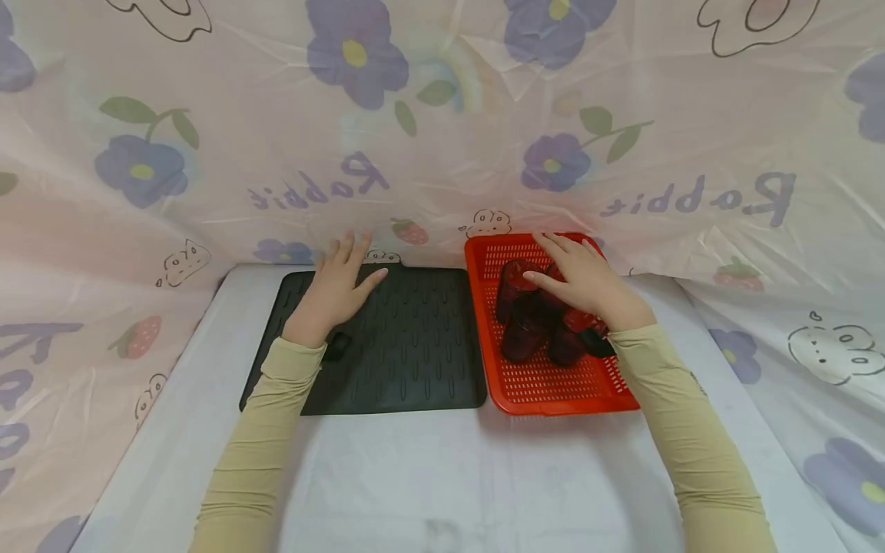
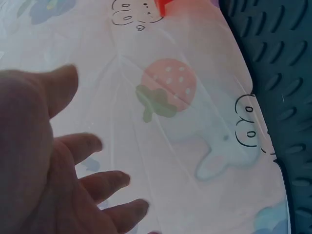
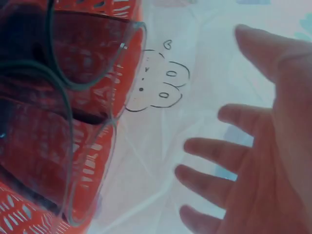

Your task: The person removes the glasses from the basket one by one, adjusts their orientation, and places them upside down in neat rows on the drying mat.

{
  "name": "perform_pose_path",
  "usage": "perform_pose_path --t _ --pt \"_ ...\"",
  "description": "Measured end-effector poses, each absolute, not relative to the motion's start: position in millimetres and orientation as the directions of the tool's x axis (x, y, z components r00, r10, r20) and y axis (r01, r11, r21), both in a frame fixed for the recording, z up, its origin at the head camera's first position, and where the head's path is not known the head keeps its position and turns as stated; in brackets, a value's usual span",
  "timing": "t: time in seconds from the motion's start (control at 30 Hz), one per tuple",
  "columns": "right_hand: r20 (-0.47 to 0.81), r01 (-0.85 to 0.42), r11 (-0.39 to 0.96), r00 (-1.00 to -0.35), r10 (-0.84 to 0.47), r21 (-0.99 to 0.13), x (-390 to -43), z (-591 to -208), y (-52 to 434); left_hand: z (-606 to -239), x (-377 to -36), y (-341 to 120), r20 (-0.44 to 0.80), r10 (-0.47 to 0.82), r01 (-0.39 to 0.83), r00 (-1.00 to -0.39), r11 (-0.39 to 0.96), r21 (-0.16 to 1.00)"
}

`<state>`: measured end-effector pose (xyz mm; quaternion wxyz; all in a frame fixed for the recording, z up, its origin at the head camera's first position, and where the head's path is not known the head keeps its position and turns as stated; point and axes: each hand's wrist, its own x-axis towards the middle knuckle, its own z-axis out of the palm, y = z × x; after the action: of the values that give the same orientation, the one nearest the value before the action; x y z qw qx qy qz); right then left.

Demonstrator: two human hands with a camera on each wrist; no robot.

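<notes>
My left hand [image 1: 334, 288] hovers over the left part of a black ridged mat [image 1: 408, 346], fingers spread and holding nothing. My right hand [image 1: 584, 280] is held above a red plastic basket [image 1: 512, 403], its fingers also extended with nothing in them. Inside the basket several dark, see-through cups [image 1: 523, 338] are grouped together, partly covered by the right hand in the head view. In the right wrist view, the rims of the cups [image 3: 92, 165] show at the left, apart from the fingers. The left wrist view shows the ridged mat [image 2: 287, 97] along its right edge.
Both mat and basket rest side by side on a white-covered table [image 1: 442, 476]. A patterned cloth [image 1: 442, 153] with flowers and rabbits rises behind them and along both sides. Dark bands [image 1: 337, 346] sit at the wrists.
</notes>
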<state>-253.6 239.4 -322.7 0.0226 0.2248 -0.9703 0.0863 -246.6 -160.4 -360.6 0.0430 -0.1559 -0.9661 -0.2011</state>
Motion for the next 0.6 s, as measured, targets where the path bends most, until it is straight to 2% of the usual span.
perform_pose_path --t 0.2,0.37,0.6 --pt "0.071 -0.441 0.864 -0.896 -0.438 -0.241 -248 -313 244 -354 -244 -166 0.095 0.332 0.334 -0.938 0.799 0.500" --pt "0.074 -0.421 0.823 -0.901 -0.426 -0.381 -245 -308 247 -352 -241 -172 0.128 0.349 0.354 -0.928 0.726 0.589" --pt "0.103 -0.386 0.765 -0.914 -0.392 -0.516 -242 -306 255 -353 -236 -178 0.168 0.314 0.329 -0.934 0.583 0.743"
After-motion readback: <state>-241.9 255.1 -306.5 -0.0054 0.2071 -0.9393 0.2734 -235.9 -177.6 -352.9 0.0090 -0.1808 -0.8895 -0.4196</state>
